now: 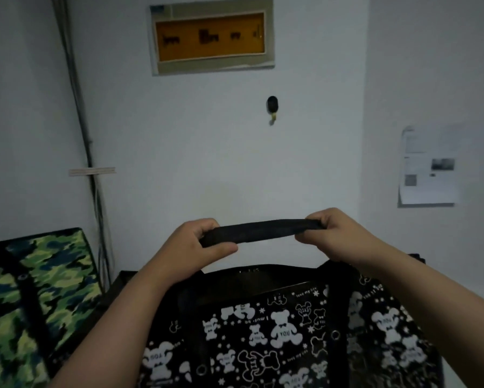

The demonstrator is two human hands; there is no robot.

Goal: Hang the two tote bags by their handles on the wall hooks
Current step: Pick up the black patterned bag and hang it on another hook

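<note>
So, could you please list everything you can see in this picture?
bear bag: one, black with white bears, bottom centre.
handle: one, black, stretched level between both hands, below the hook.
camo bag: one, green camouflage, lower left, apart from the hands.
hook: one, black, on the wall, bare.
panel: one, orange in a beige frame, top of the wall.
cables: a bundle, grey, down the left corner.
paper: one, white, right wall.
left hand: gripping the handle's left end.
right hand: gripping its right end.
</note>
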